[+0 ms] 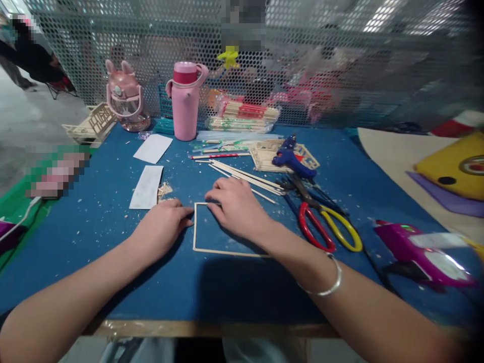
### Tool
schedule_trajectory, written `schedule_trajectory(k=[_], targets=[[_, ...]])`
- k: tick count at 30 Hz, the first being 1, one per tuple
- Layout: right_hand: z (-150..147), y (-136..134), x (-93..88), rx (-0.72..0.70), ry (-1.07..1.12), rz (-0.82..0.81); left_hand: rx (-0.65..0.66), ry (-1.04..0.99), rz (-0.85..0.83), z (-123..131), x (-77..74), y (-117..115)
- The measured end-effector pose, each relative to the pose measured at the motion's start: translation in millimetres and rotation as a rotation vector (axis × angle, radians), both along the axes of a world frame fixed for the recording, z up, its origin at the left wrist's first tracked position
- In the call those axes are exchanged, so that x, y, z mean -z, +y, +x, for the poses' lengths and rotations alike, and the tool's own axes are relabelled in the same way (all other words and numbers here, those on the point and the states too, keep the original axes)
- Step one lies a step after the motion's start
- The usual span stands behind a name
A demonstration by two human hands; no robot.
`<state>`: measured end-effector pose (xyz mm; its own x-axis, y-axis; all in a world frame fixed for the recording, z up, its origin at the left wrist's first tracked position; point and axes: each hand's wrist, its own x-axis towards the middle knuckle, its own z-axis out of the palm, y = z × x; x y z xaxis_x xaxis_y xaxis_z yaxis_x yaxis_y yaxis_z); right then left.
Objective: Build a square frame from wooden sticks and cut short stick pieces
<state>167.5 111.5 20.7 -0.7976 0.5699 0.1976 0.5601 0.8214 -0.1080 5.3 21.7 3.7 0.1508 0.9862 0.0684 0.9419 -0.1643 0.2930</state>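
A rectangular frame of thin wooden sticks [227, 251] lies flat on the blue tabletop, partly under my right hand and wrist. My left hand [162, 227] is closed at the frame's left side, its fingertips against the stick near the upper left corner. My right hand [238, 205] pinches the far stick just right of that corner, thumb inside the frame and fingers beyond it. The frame's right part is hidden by my forearm. Loose wooden sticks [245, 176] lie just past my right hand. Pliers with red and yellow handles [317, 232] rest to its right.
A blue glue gun [293, 160] rests by a small stick structure [260, 156]. A pink bottle [186, 103] and a clear-bodied pink cup [130, 103] stand at the back, before a perforated metal screen [151, 43]. White cards [146, 187] lie left; a purple object [423, 254] lies right.
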Motion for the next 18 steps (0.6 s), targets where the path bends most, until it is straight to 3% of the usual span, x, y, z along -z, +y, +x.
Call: schedule_trajectory(k=[18], targets=[[-3.7, 0.6, 8.3, 0.002, -0.056, 0.043, 0.006, 0.123, -0.035, 4.2, -2.3, 1.3]])
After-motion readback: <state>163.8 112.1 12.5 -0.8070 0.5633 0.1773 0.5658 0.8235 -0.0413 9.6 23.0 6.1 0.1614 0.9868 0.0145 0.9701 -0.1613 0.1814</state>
